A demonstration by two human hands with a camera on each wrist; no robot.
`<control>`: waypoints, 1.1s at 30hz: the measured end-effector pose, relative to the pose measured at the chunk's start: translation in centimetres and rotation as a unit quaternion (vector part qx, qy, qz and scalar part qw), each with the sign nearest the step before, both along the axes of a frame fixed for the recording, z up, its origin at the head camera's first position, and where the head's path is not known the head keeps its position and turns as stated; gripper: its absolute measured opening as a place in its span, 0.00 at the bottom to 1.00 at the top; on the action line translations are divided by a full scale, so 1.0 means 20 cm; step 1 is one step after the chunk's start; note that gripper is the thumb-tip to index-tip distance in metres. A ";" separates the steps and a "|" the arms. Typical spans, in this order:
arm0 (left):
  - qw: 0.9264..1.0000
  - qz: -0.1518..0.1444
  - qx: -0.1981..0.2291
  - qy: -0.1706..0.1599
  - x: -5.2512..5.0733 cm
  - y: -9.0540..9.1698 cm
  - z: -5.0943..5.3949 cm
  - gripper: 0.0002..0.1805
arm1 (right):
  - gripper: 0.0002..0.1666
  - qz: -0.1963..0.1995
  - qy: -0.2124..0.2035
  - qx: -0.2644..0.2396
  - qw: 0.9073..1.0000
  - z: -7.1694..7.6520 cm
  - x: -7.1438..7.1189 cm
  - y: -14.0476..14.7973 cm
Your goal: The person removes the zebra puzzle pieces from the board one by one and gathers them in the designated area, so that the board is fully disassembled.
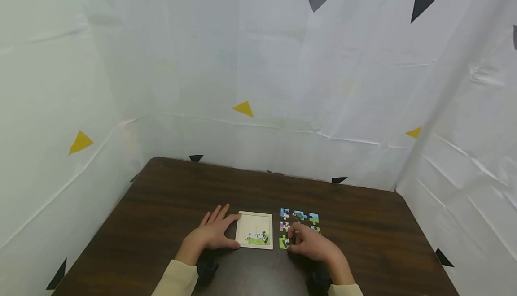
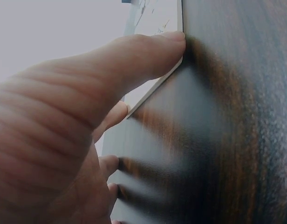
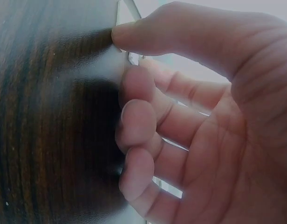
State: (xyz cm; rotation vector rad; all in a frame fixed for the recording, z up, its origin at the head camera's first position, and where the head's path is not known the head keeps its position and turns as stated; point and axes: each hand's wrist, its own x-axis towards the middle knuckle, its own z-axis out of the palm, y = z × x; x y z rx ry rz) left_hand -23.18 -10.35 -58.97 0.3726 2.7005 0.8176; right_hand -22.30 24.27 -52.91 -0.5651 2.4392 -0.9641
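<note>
A square light-wood puzzle tray [image 1: 254, 215] lies flat on the dark table, with a zebra-and-grass piece [image 1: 258, 238] in its lower right part. My left hand [image 1: 214, 233] rests at the tray's left side, its thumb and index finger touching the edge and the other fingers spread on the table. My right hand [image 1: 315, 244], fingers curled, pinches a green puzzle piece [image 1: 282, 243] at the lower left of the loose pieces. In the right wrist view the thumb [image 3: 139, 37] and index fingertip meet near the piece, which is mostly hidden.
Several loose jigsaw pieces lie in rows right of the tray, among them a blue-and-green one [image 1: 299, 215] and a green one [image 1: 314, 218]; my right hand covers some. The dark wooden table [image 1: 202, 184] is bordered by white sheeting [image 1: 282, 85] with printed triangles.
</note>
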 end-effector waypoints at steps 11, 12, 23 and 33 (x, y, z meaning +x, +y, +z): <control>1.000 -0.011 0.004 0.002 -0.02 -0.01 -0.01 0.54 | 0.17 -0.001 -0.012 -0.020 1.000 0.01 0.00 0.02; 1.000 -0.010 0.006 0.001 -0.02 -0.01 0.00 0.54 | 0.17 -0.004 -0.012 -0.022 1.000 0.01 0.00 0.02; 1.000 0.001 0.005 0.014 -0.03 -0.02 -0.02 0.52 | 0.19 0.013 0.058 0.023 0.998 0.09 0.00 -0.24; 1.000 -0.014 0.006 0.003 -0.06 -0.02 -0.02 0.53 | 0.16 0.039 0.086 0.063 0.994 0.02 -0.03 -0.43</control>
